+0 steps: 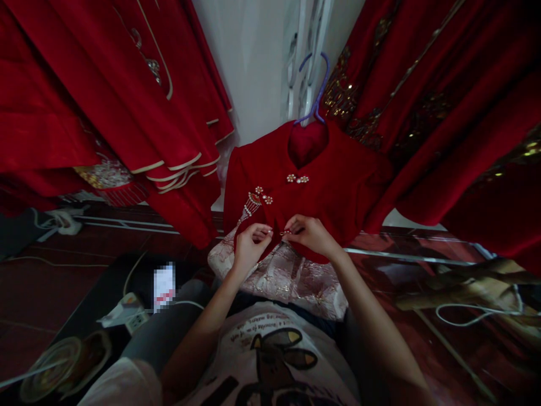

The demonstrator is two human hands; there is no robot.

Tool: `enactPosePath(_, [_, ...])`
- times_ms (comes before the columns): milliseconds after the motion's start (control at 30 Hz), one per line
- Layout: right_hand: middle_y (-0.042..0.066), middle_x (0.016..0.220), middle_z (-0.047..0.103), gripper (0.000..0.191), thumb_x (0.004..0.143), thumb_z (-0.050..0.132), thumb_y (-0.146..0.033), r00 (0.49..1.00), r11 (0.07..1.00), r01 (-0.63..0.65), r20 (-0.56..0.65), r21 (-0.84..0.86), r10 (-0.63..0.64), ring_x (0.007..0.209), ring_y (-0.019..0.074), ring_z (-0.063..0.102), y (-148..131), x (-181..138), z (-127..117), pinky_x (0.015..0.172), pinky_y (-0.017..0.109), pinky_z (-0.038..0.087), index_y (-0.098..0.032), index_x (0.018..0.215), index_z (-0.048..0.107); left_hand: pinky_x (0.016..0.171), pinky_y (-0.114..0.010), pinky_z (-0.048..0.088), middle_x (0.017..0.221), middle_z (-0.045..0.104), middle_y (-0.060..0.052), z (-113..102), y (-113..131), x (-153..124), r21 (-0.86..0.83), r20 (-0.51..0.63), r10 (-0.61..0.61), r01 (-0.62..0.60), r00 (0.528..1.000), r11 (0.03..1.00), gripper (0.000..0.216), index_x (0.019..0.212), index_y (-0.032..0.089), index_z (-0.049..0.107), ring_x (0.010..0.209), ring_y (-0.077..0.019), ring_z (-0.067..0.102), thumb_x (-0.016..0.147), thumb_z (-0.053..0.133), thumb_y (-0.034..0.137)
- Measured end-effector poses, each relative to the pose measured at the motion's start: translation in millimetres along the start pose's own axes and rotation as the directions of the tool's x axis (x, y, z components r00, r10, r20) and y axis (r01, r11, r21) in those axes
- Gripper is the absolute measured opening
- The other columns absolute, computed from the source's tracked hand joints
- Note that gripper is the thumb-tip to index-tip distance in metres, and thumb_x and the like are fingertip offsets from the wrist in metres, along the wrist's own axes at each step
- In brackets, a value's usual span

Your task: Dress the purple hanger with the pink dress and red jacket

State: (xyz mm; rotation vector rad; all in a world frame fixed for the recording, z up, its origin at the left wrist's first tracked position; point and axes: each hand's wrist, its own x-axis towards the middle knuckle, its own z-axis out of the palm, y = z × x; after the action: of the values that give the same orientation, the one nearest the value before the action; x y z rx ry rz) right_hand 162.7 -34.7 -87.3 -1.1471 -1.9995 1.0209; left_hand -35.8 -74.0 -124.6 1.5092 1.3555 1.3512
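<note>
A short red jacket (pixel 266 160) hangs on a purple hanger (pixel 324 79) and drapes down before me, with pearl flower fasteners (pixel 297 179) at its neck and chest. A beaded tassel ornament (pixel 252 204) is at the chest on the left. Near the lower front edges, my left hand (pixel 250 245) is closed in a pinch on a small pearl fastener. My right hand (pixel 311 234) pinches the jacket's other front edge at a small gold loop fastener (pixel 284 232). The two pinches are slightly apart. Pale brocade fabric (pixel 291 279) lies beneath the jacket, over my lap.
Red garments (pixel 169 113) with pale trim hang at the left, and red garments with gold sequins (pixel 341 98) at the right. Low at the left are a power strip (pixel 136 320) with a cord and a round clear container (pixel 51 369). Wooden pieces (pixel 456 287) lie at the right.
</note>
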Motion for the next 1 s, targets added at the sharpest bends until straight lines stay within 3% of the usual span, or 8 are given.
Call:
enactPosePath(133, [0.004, 0.085, 0.074, 0.021, 0.077, 0.073, -0.035, 0.999, 0.979, 0.04, 0.001, 0.199, -0.041, 0.079, 0.0153, 0.07, -5.2, -0.4, 2.4, 0.076, 0.029, 0.056, -0.017, 0.087, 0.069, 0.07, -0.025, 0.056, 0.084, 0.075, -0.006, 2.9, -2.3, 4.1, -0.146, -0.005, -0.08, 0.079, 0.997, 0.986, 0.019, 0.087, 0.015, 0.072, 0.075, -0.0142, 0.069, 0.075, 0.072, 0.03])
enactPosePath(267, [0.003, 0.083, 0.073, 0.017, 0.079, 0.072, -0.033, 0.99, 0.98, 0.067, -0.138, 0.187, -0.042, 0.076, 0.0143, 0.07, -12.2, 1.5, 14.0, 0.072, 0.026, 0.056, -0.017, 0.084, 0.068, 0.074, -0.029, 0.059, 0.081, 0.074, -0.005, 5.5, -4.4, 5.8, -0.317, 0.019, -0.164, 0.162, 0.986, 0.934, 0.025, 0.085, 0.014, 0.072, 0.072, -0.0145, 0.07, 0.07, 0.076, 0.033])
enactPosePath(367, [0.002, 0.082, 0.073, 0.011, 0.08, 0.07, -0.028, 0.985, 0.986, 0.068, -0.167, 0.151, -0.042, 0.076, 0.0137, 0.07, -16.5, 2.5, 20.0, 0.071, 0.025, 0.056, -0.018, 0.083, 0.067, 0.077, -0.032, 0.06, 0.084, 0.074, -0.006, 5.4, -3.2, 4.8, -0.392, 0.042, -0.21, 0.209, 0.977, 0.896, 0.029, 0.085, 0.013, 0.072, 0.072, -0.015, 0.071, 0.071, 0.074, 0.038])
enactPosePath(733, [0.002, 0.083, 0.072, 0.007, 0.083, 0.065, -0.024, 0.977, 0.996, 0.086, -0.2, 0.028, -0.078, 0.076, 0.0138, 0.069, -17.3, 1.8, 26.4, 0.071, 0.027, 0.057, -0.019, 0.088, 0.065, 0.078, -0.031, 0.059, 0.083, 0.076, -0.006, 6.4, -9.1, 3.9, -0.241, -0.01, -0.132, 0.126, 0.991, 0.962, 0.019, 0.085, 0.014, 0.074, 0.075, -0.0162, 0.072, 0.067, 0.074, 0.022])
enactPosePath(1000, [0.002, 0.085, 0.07, 0.008, 0.084, 0.06, -0.019, 0.983, 0.994, 0.1, -0.152, -0.036, -0.104, 0.077, 0.0138, 0.068, -11.2, 1.7, 23.9, 0.073, 0.028, 0.057, -0.02, 0.091, 0.063, 0.075, -0.029, 0.059, 0.082, 0.074, -0.005, -8.8, -3.4, 19.9, -0.151, 0.148, -0.057, 0.079, 0.987, 0.985, 0.018, 0.085, 0.015, 0.071, 0.074, -0.0145, 0.07, 0.068, 0.072, 0.021])
